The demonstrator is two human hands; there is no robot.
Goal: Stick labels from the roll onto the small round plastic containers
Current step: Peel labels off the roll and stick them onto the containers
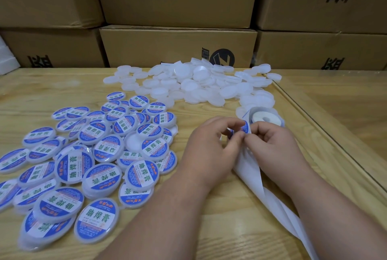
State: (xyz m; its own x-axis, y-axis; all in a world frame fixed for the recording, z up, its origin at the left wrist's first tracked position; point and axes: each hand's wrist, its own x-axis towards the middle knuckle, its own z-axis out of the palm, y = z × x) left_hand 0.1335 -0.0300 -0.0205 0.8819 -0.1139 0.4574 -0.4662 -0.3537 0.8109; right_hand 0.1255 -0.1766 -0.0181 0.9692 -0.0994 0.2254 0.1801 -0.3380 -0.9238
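Now | label (243,129) pinched by both hands, left (211,146), right (272,146) | roll (265,118) just beyond right hand | labelled containers (100,155) heaped left of hands

Both forearms reach forward and converge. The left hand (211,144) and right hand (272,146) meet fingertip to fingertip, fingers curled and knuckles up, each pinching the label (244,129) held between them.
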